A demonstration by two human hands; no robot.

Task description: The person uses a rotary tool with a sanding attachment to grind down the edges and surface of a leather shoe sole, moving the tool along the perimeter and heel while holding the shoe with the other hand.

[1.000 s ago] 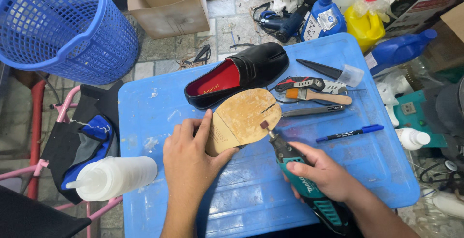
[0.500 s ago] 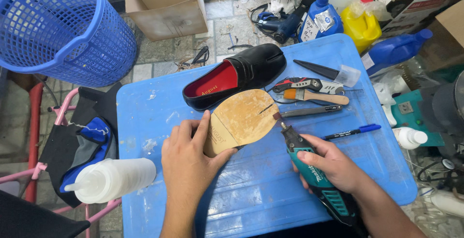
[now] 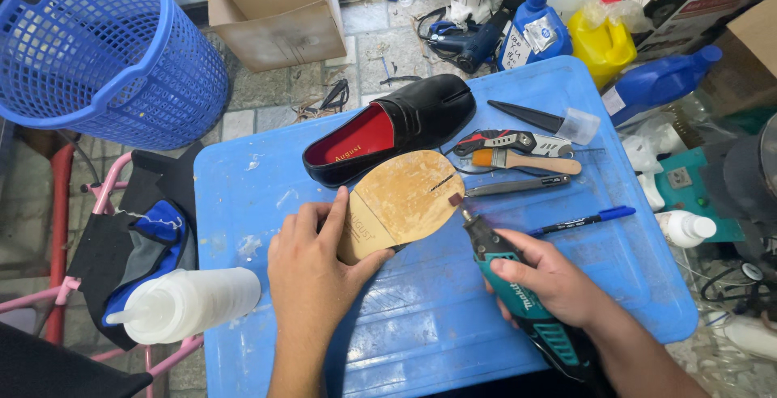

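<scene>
Nearest the camera, the left hand lies flat on the blue bench, its fingers spread open and pressing down on the near end of a tan shoe sole, apparently to keep it from sliding. The sole lies bottom side up at the middle of the bench, its wide end pointing far and right. To the right, the right hand has its fingers wrapped closed around a teal and black rotary tool, held like a thick pen so the small grinding tip meets the sole's right edge. At the near left, just off the bench, a white squeeze bottle lies on its side. Right of the tool, a blue pen rests on the bench. Farther back, touching the sole's far edge, stands a black loafer with a red lining. Beside it lie a brush with a wooden handle, a folding knife and a black blade with a clear cap, all within reach. On the floor beyond are a blue plastic basket, a cardboard box and several blue and yellow jugs.
</scene>
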